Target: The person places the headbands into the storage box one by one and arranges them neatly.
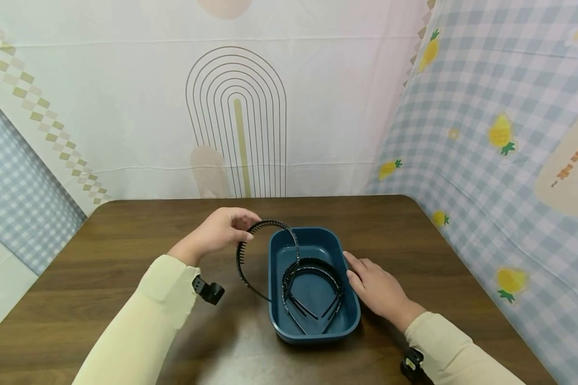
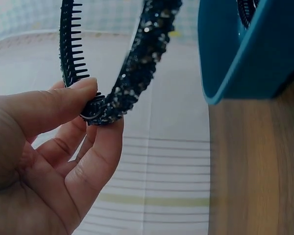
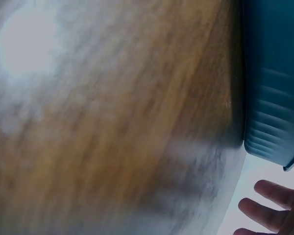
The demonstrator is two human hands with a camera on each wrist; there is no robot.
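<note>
A black toothed headband [image 1: 239,267], set with glittering stones as the left wrist view shows, is pinched at its top by my left hand [image 1: 217,235]. Thumb and fingers grip the band [image 2: 146,58] from both sides, and it hangs over the left rim of a blue plastic bin [image 1: 313,241]. Inside the bin lie more black headbands [image 1: 313,263], nested together; how many I cannot tell. My right hand [image 1: 378,289] rests against the bin's right side, fingers extended. In the right wrist view only some fingers [image 3: 269,213] show beside the bin's wall [image 3: 274,88].
The bin stands on a brown wood-grain table [image 1: 173,230]. A white patterned cloth [image 1: 327,107] hangs behind the table's far edge, and a blue checked cloth [image 1: 462,187] with yellow fruit prints hangs along the right. Both wrists wear small black cameras [image 1: 208,290].
</note>
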